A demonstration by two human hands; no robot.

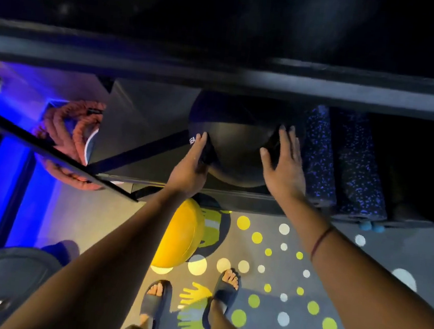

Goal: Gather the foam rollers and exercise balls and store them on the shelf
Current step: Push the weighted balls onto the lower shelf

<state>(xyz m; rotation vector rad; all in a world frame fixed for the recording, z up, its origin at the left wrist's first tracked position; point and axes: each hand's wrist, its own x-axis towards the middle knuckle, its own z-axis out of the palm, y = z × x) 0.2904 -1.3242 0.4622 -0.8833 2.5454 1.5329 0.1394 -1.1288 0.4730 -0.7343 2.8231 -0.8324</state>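
Left hand (192,161) and right hand (283,160) open flat on dark ball (239,145), shelf (246,203), speckled foam rollers (357,173) beside, yellow ball (178,238) below

The large dark grey exercise ball (236,153) at the centre looks like smooth, rubbery plastic, matt with a dull sheen on its lower curve. The black strap (208,151) across it looks like woven cloth. At 3 o'clock from it, the black foam rollers flecked with blue (318,159) have a coarse, grainy surface. The dark shelf frame (246,79) at 12 o'clock is matt (metal or painted board, I cannot tell). At 9 o'clock the orange braided rope (64,132) is rough and fibrous. The yellow ball (178,238) at 6 o'clock is smooth and glossy. The grey floor with printed dots (375,277) looks matt.
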